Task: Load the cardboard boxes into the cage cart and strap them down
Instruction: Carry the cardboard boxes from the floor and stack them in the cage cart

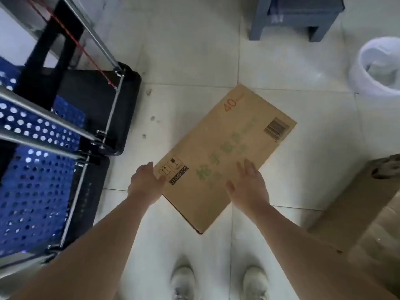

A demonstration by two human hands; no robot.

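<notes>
**Two hands reaching for a cardboard box on the floor beside a cage cart**

A view from above is given. A brown cardboard box (227, 152) with green print and a barcode lies at a slant on the pale tiled floor (190, 50). It sits just in front of a pair of white shoes (184, 282). The cage cart (39, 191), with blue perforated panels and metal rails, stands to the left, near the box but apart from it. A red cord (86, 55) is stretched across its far side. A second box (357, 213) is partly seen at the right edge.

Several risks can be judged from here. The box is long and is approached at one end only, so it could tip or slide out when lifted. The far end could also be knocked against the cart's rails on the swing across. The red cord could be snagged on the way in.

The left hand (145, 184) is placed at the near left corner of the box, with the thumb laid on the top face. Its fingers are hidden past the edge, so it cannot be told whether this grip is closed. The right hand (247, 187) is spread flat, with fingers straight and apart, over the near end of the top face. Whether it touches the cardboard cannot be told. Nothing is pinched by it.
</notes>
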